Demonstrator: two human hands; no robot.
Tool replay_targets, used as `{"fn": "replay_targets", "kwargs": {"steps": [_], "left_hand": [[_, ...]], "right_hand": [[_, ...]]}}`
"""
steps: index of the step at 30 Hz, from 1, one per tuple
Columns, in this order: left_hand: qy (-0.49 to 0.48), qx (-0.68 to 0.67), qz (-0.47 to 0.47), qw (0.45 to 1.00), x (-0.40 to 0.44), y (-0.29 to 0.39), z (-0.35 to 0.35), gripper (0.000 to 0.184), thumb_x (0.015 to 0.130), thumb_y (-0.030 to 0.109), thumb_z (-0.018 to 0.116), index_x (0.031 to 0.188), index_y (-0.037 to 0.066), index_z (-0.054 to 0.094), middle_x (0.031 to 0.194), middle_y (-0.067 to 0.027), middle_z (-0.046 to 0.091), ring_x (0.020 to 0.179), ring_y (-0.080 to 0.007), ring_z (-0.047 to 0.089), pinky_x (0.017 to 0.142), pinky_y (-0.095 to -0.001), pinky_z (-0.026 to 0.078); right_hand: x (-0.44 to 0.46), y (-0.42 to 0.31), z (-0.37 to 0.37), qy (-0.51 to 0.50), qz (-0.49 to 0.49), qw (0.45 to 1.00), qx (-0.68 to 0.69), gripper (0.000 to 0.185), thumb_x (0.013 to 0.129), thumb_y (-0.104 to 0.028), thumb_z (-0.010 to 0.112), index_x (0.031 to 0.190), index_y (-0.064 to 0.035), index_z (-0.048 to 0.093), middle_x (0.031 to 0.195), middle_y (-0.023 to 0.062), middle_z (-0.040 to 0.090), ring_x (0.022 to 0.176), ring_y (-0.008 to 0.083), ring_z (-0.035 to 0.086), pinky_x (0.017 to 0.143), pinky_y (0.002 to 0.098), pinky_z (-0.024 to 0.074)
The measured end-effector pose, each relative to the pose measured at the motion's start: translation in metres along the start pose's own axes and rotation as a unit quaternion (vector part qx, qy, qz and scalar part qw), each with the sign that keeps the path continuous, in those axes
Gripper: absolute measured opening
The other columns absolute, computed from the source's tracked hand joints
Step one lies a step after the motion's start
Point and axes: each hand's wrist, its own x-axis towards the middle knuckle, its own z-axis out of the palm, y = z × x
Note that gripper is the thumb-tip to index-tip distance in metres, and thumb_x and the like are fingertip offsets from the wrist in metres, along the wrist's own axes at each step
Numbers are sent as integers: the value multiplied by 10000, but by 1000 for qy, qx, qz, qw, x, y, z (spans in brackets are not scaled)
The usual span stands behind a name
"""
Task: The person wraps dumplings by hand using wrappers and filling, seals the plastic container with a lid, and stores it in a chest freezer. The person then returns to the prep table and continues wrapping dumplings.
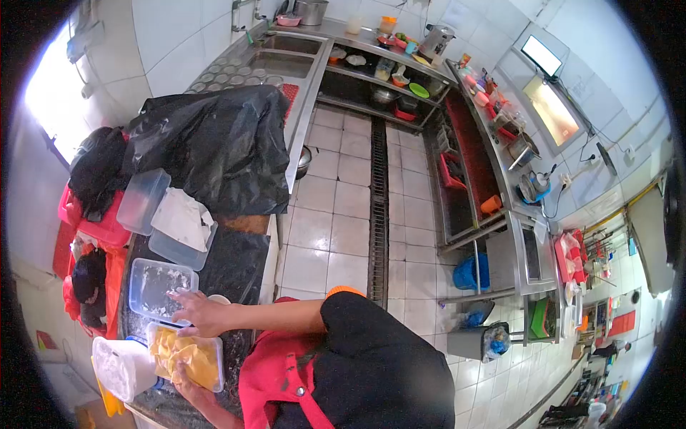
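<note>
A clear plastic container point(219, 355) holds soft yellow dough sheets point(183, 350), folded and overlapping. At its near edge my left hand point(187, 386) reaches in, its fingers closed on one of the sheets; part of the grip is hidden. My right hand point(200, 314) is spread with the palm down between this container and a second clear one point(158, 280), dusted with white flour. Its fingertips hang over that floury container's rim and seem to hold nothing. Beside the yellow sheets stands a white tub point(121, 366) with white powder on it.
Further along the counter lie a clear lidded box point(143, 201), a white cloth point(183, 218) and a black plastic sheet point(214, 139). Red bags point(114, 286) crowd the wall side. A floor drain point(379, 200) runs through the aisle, with steel shelves point(464, 171) across it.
</note>
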Motion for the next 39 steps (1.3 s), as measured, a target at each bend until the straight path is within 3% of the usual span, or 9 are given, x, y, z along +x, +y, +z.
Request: {"fn": "replay_targets", "kwargs": {"steps": [3,7,12,21,23,28,32,34,39], "left_hand": [[-33,138,72,987,15,-13,-29,498,947,226,643,1335,-49,494,1266,-189,575,1099,-291,608,904,-414,553],[15,0,10,1000,-1,21,13,324,897,154,677,1160,-31,637,1083,-119,681,940,-220,677,796,-351,568],[42,49,41,997,-8,34,15,306,859,131,728,1120,-19,673,1030,-83,715,875,-154,690,778,-292,558],[78,-21,21,996,-32,27,-12,362,844,93,764,1164,-21,640,1026,-89,718,862,-148,695,756,-284,567],[100,-20,6,995,-36,25,-16,345,848,92,760,1152,-20,642,1025,-82,717,867,-139,690,767,-282,561],[123,-43,12,991,-41,-3,-35,295,844,95,769,1099,-16,669,985,-64,719,846,-113,680,750,-271,560],[29,69,-35,997,-45,-6,-44,227,836,133,777,997,-11,704,940,-53,715,796,-97,654,720,-257,536],[-30,90,-38,995,-41,-15,-47,223,857,169,757,978,-13,708,916,-47,707,798,-91,641,722,-256,523],[-32,26,-108,993,-37,-5,-36,215,929,162,652,1040,-18,693,917,-44,703,797,-93,645,711,-256,530]], "right_hand": [[6,2,15,47,-68,995,-55,389,906,-406,618,1179,-131,650,1459,235,402,1346,474,350,1056,593,342],[20,-5,-3,73,-184,980,-20,337,927,-346,574,1133,-104,687,1286,212,576,1216,401,495,1062,495,366],[22,-45,-32,-42,-137,989,23,330,909,-234,657,1218,-118,666,1537,225,344,1426,392,323,1158,474,262],[20,-66,13,-154,-200,967,-27,338,884,-253,683,1216,-195,688,1591,205,243,1439,452,238,1157,518,234],[20,-69,23,-115,-221,967,-60,297,882,-237,699,1164,-147,698,1524,201,367,1386,406,367,1108,486,332],[-4,-57,37,-217,21,967,130,239,853,-121,744,1069,-44,673,1031,126,696,984,280,681,820,345,541],[-15,-40,45,-169,-119,974,97,279,866,-91,729,1127,-36,647,972,115,712,934,237,694,786,328,546],[-18,-42,47,-224,77,946,223,255,890,-64,717,1123,-7,630,986,63,692,895,125,652,757,276,538],[-2,-25,41,-257,130,897,335,246,891,-94,720,1103,-6,632,1003,64,707,903,106,644,783,262,522]]}}
